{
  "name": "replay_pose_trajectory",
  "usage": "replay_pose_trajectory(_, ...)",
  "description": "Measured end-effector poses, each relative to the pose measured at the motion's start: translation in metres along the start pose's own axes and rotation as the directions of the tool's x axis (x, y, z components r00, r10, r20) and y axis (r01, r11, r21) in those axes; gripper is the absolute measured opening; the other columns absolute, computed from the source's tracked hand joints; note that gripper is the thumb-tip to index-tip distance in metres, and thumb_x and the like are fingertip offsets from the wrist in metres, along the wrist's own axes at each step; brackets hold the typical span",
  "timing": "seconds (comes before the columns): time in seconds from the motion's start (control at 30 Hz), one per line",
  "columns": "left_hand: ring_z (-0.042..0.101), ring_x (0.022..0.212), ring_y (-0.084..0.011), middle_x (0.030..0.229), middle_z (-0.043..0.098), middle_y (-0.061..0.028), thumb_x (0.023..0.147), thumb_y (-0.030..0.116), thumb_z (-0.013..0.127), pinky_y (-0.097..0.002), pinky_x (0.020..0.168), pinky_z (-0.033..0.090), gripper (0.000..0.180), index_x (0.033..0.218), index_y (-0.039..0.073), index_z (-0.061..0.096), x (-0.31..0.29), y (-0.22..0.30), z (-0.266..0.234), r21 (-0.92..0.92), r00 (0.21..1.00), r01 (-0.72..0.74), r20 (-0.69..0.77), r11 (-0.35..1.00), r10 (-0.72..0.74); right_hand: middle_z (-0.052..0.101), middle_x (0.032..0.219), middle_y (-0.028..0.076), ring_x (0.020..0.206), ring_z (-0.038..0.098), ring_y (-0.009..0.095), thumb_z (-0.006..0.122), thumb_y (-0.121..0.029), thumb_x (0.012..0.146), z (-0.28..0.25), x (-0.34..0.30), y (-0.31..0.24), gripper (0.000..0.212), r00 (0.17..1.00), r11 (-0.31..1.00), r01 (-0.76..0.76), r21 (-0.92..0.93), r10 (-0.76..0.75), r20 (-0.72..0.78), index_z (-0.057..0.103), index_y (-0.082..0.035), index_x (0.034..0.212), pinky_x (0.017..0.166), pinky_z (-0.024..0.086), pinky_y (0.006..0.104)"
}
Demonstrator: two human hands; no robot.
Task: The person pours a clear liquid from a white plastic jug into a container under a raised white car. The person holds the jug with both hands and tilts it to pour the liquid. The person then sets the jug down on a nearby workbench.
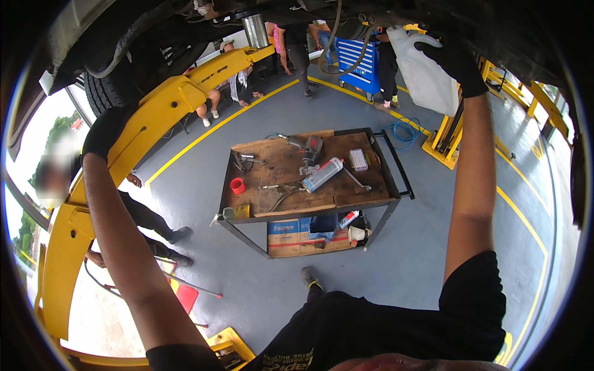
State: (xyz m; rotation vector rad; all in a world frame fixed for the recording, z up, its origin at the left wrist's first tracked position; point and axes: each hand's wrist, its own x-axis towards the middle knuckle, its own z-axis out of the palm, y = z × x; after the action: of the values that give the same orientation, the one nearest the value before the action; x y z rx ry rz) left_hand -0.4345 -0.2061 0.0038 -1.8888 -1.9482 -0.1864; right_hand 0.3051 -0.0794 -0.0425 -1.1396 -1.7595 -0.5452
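Note:
Both arms are raised toward the dark underside of a vehicle (247,11). My right hand (455,62), in a black glove, is closed round the upper part of a white plastic jug-like container (427,80). The container hangs tilted at the upper right, below the vehicle. At the upper left, my left hand (111,131), also gloved in black, is against the yellow lift arm (158,105), near a tyre (105,93). Shadow and the dark glove hide its fingers.
A tool cart (365,201) stands ahead, bearing an impact wrench (312,148), a spray can (323,175), locking pliers (286,190) and red tape (237,185). Beyond are a blue tool cabinet (359,62), a coiled blue hose (405,130) and several people. Another person stands left, beside the lift arm.

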Motion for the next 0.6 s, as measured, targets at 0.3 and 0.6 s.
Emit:
replay_pose_trajectory(0.3, 0.073, 0.102, -0.0290, 0.118, 0.074, -0.0131, 0.106, 0.041, 0.049, -0.0376, 0.092, 0.052, 0.037, 0.134, 0.027, 0.069, -0.002, 0.010, -0.006, -0.015, 1.000, 0.022, 0.013, 1.000, -0.022, 0.076, 0.110, 0.013, 0.097, 0.075, 0.025, 0.083, -0.034, 0.086, -0.002, 0.002, 0.002, 0.045, 0.998, 0.996, 0.064, -0.061, -0.065, -0.023, 0.072, -0.011, 0.124, 0.084, 0.059, 0.0360)
replay_pose_trajectory(0.6, 0.073, 0.097, -0.0249, 0.113, 0.077, -0.0113, 0.100, 0.059, 0.051, -0.0352, 0.089, 0.050, 0.051, 0.125, 0.021, 0.076, 0.000, 0.017, -0.004, -0.184, 0.984, 0.176, 0.001, 0.967, -0.179, 0.076, 0.114, 0.012, 0.100, 0.074, 0.024, 0.082, -0.037, 0.087, -0.007, 0.002, -0.002, 0.047, 0.999, 0.999, 0.009, -0.042, -0.007, 0.050, 0.071, -0.011, 0.125, 0.087, 0.058, 0.0361)
